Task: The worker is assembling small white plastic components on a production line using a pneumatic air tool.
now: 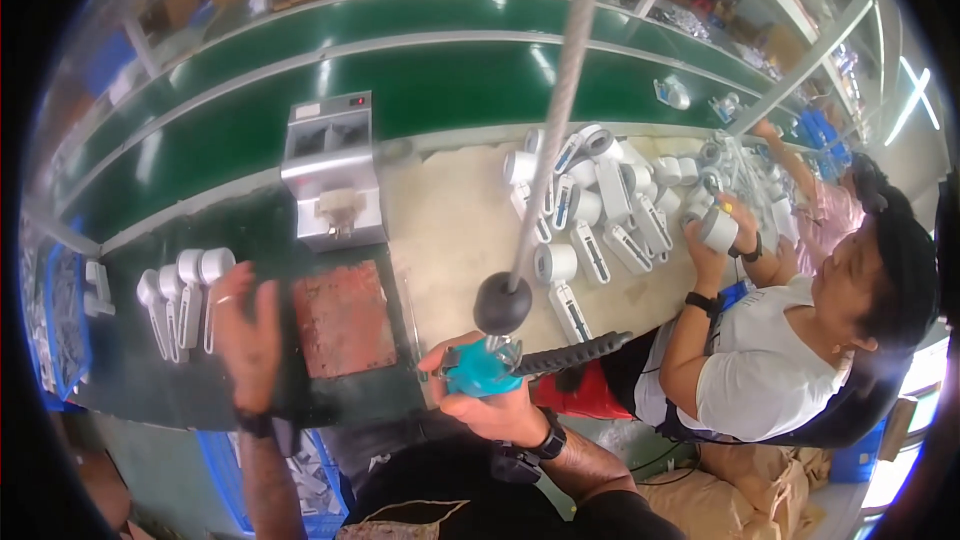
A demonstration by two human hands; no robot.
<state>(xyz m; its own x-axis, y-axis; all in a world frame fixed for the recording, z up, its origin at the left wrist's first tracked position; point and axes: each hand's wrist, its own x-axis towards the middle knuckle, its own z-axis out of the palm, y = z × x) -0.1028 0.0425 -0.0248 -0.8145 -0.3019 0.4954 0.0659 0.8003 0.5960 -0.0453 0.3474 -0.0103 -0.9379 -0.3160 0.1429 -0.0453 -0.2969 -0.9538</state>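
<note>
My right hand (495, 412) is wrapped round a teal power screwdriver (482, 370), which hangs from a cable (562, 90) with a black ball on it. A ribbed black cord (575, 352) runs off the tool to the right. My left hand (248, 335) is over the left part of the bench, fingers stretched out and apart, with nothing seen in it. Just beside its fingers lie several white round-headed units with long slotted handles (180, 300), set in a row. Whether the fingers touch the nearest unit, I cannot tell.
A silver box-shaped machine (335, 185) stands behind a worn reddish mat (345, 320). More white units (610, 190) are heaped to the right. There a co-worker (770, 360) holds a unit. A green conveyor belt (440, 75) runs behind; blue crates (65, 320) stand left and below.
</note>
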